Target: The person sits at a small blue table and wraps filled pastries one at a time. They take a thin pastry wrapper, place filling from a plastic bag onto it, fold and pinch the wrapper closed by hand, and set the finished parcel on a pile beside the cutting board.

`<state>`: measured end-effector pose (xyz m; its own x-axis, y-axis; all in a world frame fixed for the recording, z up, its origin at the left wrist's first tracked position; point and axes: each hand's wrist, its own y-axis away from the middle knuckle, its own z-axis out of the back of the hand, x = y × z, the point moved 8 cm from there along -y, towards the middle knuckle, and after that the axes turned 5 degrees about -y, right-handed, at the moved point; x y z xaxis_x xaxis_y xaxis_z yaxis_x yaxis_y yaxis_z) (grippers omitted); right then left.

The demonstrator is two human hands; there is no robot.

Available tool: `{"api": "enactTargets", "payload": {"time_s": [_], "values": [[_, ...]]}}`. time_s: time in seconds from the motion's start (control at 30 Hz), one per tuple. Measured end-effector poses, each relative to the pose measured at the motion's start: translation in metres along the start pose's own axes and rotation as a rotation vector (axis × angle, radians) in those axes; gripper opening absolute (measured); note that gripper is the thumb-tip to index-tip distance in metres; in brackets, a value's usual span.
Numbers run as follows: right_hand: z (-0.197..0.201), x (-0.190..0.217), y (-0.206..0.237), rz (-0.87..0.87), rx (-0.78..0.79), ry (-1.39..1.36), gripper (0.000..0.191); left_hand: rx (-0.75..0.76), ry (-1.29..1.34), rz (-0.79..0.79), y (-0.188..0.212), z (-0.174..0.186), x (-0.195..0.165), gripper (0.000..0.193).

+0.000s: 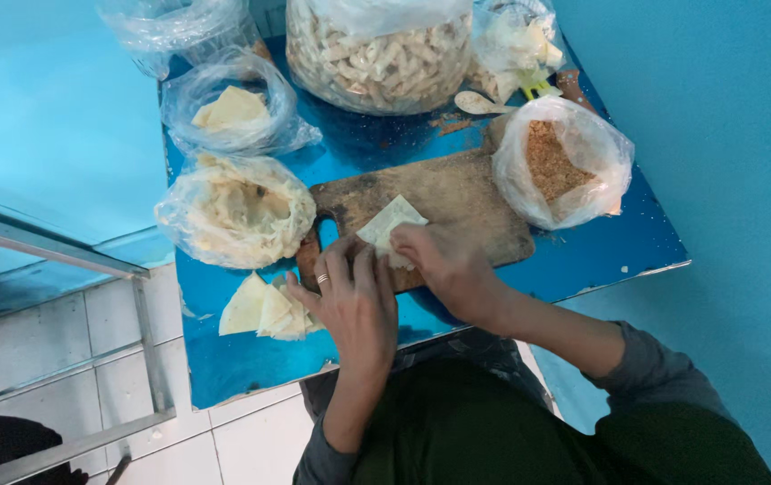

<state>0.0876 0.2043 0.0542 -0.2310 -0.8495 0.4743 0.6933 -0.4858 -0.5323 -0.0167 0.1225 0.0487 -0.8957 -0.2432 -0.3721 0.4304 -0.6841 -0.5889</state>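
left hand (354, 301) flat, grip spread | right hand (444, 260) pinching wrapper (388, 223) | cutting board (457, 193)

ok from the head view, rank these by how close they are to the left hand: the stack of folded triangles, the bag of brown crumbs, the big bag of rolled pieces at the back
1. Stack of folded triangles: just beside the left hand, at the table's near edge.
2. Bag of brown crumbs: across the cutting board, on the right.
3. Big bag of rolled pieces: at the table's far end.

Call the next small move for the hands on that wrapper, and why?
Probably roll the wrapper further away along the board: both the left hand and right hand press its near edge, while its far corner lies flat and unrolled.
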Motion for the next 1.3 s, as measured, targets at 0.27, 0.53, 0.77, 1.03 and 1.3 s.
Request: {"api": "enactTargets", "payload": {"time_s": [0.27,0.53,0.77,1.03,1.3], "values": [[0.009,0.014,0.011,0.085,0.016,0.085,0.050,-0.035,0.036,0.002,0.000,-0.002,-0.005,0.008],[0.103,-0.047,0.014,-0.315,-0.352,0.076,0.044,-0.018,0.111,-0.022,0.002,0.003,-0.013,0.008],[0.138,-0.079,0.016,-0.375,-0.081,0.409,0.046,0.006,0.172,-0.021,0.001,0.007,-0.015,0.014],[0.140,-0.108,0.013,-0.524,-0.016,0.219,0.049,-0.005,0.243,0.013,0.003,0.006,-0.009,0.011],[0.093,-0.099,0.006,-0.664,-0.106,-0.458,0.047,-0.006,0.295,0.034,0.005,0.004,-0.002,0.011]]}}
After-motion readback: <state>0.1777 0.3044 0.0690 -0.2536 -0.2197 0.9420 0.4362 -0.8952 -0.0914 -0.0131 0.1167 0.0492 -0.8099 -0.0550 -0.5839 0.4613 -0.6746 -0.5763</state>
